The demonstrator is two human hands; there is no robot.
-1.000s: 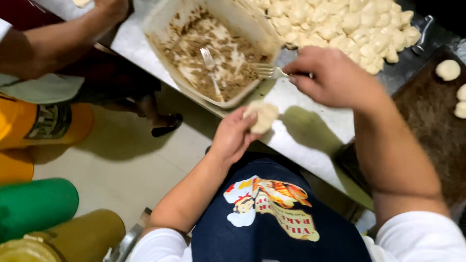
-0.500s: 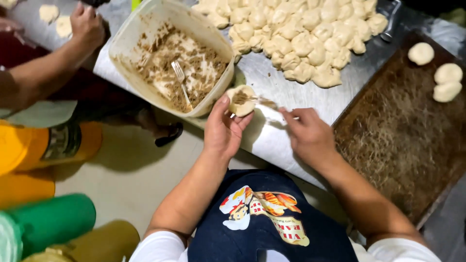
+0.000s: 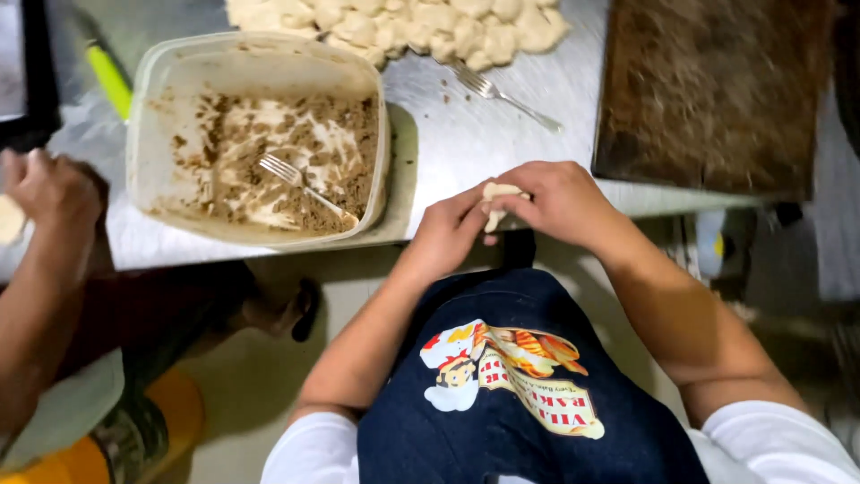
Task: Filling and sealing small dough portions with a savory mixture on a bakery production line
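Both hands meet at the near edge of a steel table (image 3: 466, 148), closed around one small piece of pale dough (image 3: 498, 192). My left hand (image 3: 445, 233) cups it from below and my right hand (image 3: 554, 199) pinches it from above. A fork (image 3: 502, 92) lies on the table just beyond my hands. To the left stands a plastic tub (image 3: 143, 134) of brown minced filling with a second fork (image 3: 300, 182) lying in it.
A heap of dough pieces (image 3: 403, 25) lies at the table's far edge. A dark baking tray (image 3: 712, 94) sits at the right. Another person's hand (image 3: 49, 188) works at the left edge. A yellow-green handle (image 3: 109, 79) lies behind the tub.
My right hand has put the fork down on the table and come onto the dough. Both hands have dropped to the table's near edge. The view has shifted closer.
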